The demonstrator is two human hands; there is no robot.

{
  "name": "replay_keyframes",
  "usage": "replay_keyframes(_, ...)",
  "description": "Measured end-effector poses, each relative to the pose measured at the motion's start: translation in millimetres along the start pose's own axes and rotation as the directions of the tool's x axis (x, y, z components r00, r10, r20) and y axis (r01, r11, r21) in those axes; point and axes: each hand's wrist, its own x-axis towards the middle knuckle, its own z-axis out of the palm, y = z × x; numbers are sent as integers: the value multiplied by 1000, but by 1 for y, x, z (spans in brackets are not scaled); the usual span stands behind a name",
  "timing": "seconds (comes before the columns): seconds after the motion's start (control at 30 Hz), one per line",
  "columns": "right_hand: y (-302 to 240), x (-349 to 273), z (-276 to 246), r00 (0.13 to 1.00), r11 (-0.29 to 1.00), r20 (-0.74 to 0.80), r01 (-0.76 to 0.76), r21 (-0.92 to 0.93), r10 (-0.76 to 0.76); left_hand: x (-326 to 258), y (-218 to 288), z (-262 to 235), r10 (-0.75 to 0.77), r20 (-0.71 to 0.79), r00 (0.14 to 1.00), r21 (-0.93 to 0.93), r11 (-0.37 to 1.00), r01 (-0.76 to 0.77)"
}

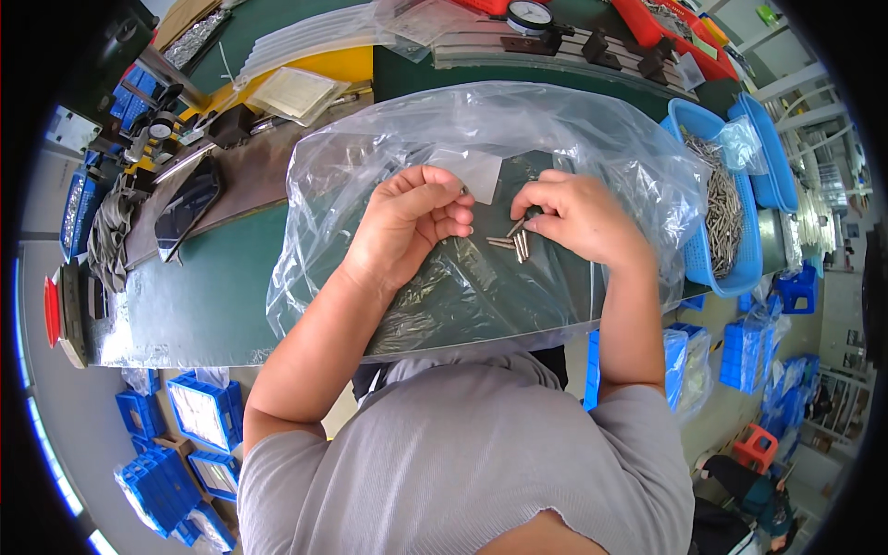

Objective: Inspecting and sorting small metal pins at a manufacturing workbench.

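Note:
My left hand (pixel 400 220) is raised over the clear plastic bag (pixel 324 199), thumb and forefinger pinched together. A small metal part (pixel 464 191) peeks out at their tips, most of it hidden. To its right, my right hand (pixel 585 217) reaches down with thumb and fingers closed on a slim metal pin. Several loose metal pins (pixel 521 248) lie in a little cluster just below those fingertips, on the bag. Behind the hands, a pale paper sheet (pixel 481 174) shows on or through the plastic.
A blue basket (pixel 678 116) full of metal pins stands right of the bag, beside another blue basket (pixel 775 185). Dial gauge (pixel 529 16) and metal rail (pixel 462 54) sit at the back of the green table (pixel 199 310). Blue crates (pixel 205 407) stand on the floor.

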Motion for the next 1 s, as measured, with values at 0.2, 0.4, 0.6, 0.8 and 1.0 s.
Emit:
replay_keyframes(0.2, -1, 6, 11, 999, 994, -53, -15, -106, 10, -1, 1, 1, -1, 6, 1000, 3, 1000, 1)
replay_keyframes(0.4, 0, 11, 11, 969, 959, -245, 89, 268, -21, -1, 0, 1, -22, 7, 1000, 47, 999, 21)
replay_keyframes(0.6, -10, 11, 13, 965, 941, -261, 97, 325, -9, -3, -1, 3, -31, 23, 999, 88, 996, 29)
replay_keyframes(0.8, -18, 14, 23, 951, 944, -302, 163, 286, -73, -4, -2, 7, -30, -15, 999, 103, 994, 31)
replay_keyframes(1.0, -21, 18, 31, 980, 876, -190, 44, 481, 55, -4, -2, 6, -29, 8, 1000, 55, 998, 29)
